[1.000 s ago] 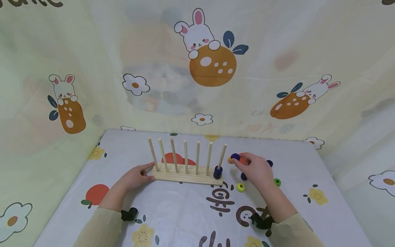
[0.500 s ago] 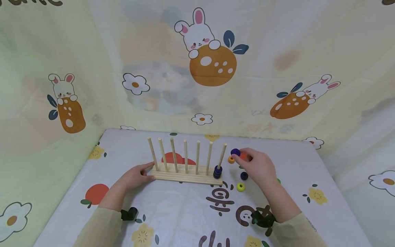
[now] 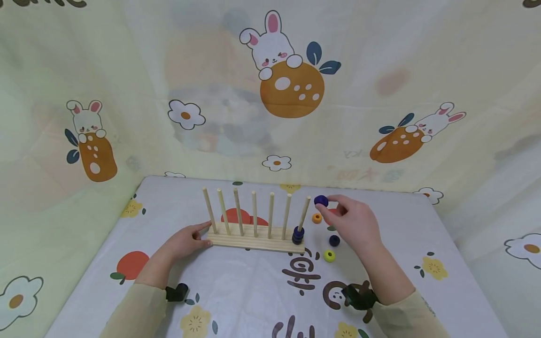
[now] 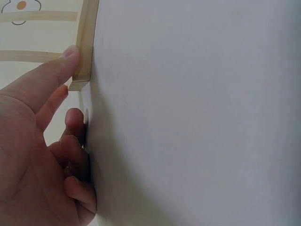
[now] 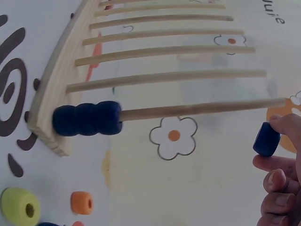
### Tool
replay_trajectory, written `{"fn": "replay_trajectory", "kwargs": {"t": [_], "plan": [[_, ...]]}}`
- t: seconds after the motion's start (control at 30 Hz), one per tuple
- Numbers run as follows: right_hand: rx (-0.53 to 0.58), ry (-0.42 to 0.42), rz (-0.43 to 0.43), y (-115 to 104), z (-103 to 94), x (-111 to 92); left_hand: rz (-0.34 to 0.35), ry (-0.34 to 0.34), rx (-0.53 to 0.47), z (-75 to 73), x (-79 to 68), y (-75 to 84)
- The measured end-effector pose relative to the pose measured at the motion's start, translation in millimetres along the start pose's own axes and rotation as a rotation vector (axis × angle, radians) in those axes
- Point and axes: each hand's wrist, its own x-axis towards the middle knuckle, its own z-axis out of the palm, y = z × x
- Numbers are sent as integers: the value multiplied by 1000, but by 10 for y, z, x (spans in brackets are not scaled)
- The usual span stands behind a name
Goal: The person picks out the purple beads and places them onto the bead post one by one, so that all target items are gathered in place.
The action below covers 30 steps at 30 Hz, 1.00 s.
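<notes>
My right hand [image 3: 357, 224] pinches a dark blue bead [image 3: 321, 201] between thumb and forefinger, just right of the top of the end peg. In the right wrist view, that bead [image 5: 266, 140] sits near the tip of the peg, with a small gap between. The wooden peg stand [image 3: 258, 242] carries several upright pegs in a row. Three dark blue beads [image 5: 87, 118] are stacked at the foot of the rightmost peg; the other pegs are bare. At the stand's left end, my left hand [image 3: 184, 243] grips the base [image 4: 85, 61] between thumb and forefinger.
Loose beads lie right of the stand: an orange bead [image 3: 317, 218], a yellow-green bead [image 3: 329, 256] and a dark blue bead [image 3: 334, 241]. A patterned cloth [image 3: 236, 291] covers the table. Behind it hangs a printed curtain [image 3: 228, 141].
My right hand has lifted the blue bead higher, up to the level of the end peg's top. The left hand and the stand have kept their place.
</notes>
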Motion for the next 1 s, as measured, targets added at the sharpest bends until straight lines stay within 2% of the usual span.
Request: {"fn": "replay_trajectory", "kwargs": {"t": [0.27,0.57,1.0], "plan": [[48,31,4,-134,-89,-25,2,-1,2,5,12,-17],[100,63,-39,-260,-118,-39,-5,-4,-11,7,15,-13],[73,35,-19,-346,-65,-44,-4,-4,-11,14,27,-27]]}}
